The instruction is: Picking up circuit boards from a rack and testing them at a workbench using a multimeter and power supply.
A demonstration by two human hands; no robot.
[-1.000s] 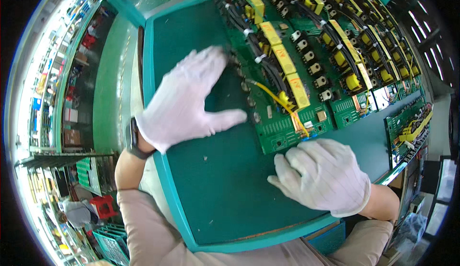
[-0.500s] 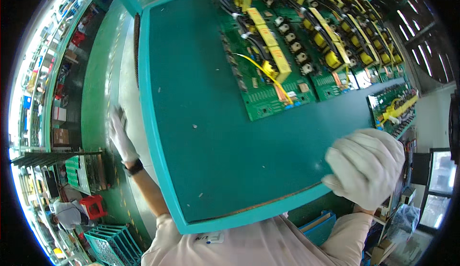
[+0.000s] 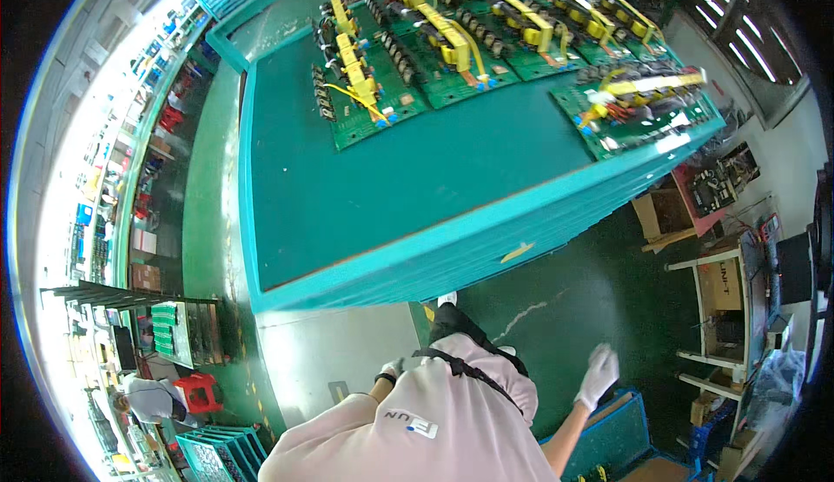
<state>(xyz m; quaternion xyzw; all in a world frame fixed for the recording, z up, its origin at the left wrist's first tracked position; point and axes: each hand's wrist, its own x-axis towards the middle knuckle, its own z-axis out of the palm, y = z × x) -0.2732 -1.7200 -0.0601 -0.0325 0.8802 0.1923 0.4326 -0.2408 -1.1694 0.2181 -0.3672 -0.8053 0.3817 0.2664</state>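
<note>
My right hand (image 3: 599,375), in a white glove, hangs out to my right above the floor, away from the cart. Its fingers look loose and slightly blurred, with nothing seen in them. My left hand (image 3: 393,366) is close to my waist, a dark band on its wrist; my shirt hides part of it and its fingers do not show clearly. Ahead of me stands a teal cart (image 3: 408,182) with a flat top. Several green circuit boards (image 3: 354,117) with yellow transformers and wires lie along its far side. One more circuit board (image 3: 638,104) sits at its right corner.
A blue-edged tray (image 3: 621,430) holding parts is at lower right. Beyond it are a shelf rack (image 3: 721,308) and a cardboard box (image 3: 662,214). On the left are a red stool (image 3: 200,392), teal racks (image 3: 221,454), a seated person (image 3: 149,398) and long workbenches.
Both hands have moved away from the cart: the left from beyond its left edge to my waist, the right from above its near corner down to my side. The cart now appears farther ahead.
</note>
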